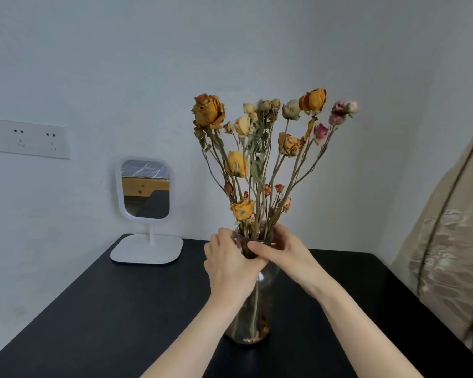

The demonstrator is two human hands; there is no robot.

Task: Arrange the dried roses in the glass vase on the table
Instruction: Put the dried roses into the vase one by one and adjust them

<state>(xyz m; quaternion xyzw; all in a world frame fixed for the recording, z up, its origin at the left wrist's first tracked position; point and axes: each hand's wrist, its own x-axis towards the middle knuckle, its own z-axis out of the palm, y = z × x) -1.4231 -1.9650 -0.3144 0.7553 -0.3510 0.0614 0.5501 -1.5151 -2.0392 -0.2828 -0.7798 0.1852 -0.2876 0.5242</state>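
The glass vase (250,323) stands upright on the black table (93,309), a little right of centre in the lower half of the frame, and both of the person's hands are at its narrow neck. The left hand (230,266) comes up from the bottom of the picture and wraps the neck from the left side, its fingers curled in against the glass just below the rim. The right hand (281,255) reaches in from the lower right; its thumb lies across the front of the neck while the other fingers curve round behind, close to where the stems leave the rim, so this hand grips the neck as well. The two hands touch each other in front of the glass. The dried roses (257,148) sit with their stems down inside the vase and fan out above it through the middle of the frame: large orange-yellow heads at the upper left and upper right of the bunch, paler cream ones between them, a few pink buds at the far right, and small reddish buds lower down near the hands. Bits of dried petal lie at the bottom of the vase. At the back left corner of the table a white mirror (145,186) stands on its flat base against the pale wall (257,50). A socket plate (25,139) is fixed at the left edge, and a beige patterned curtain (448,241) hangs down the right edge.
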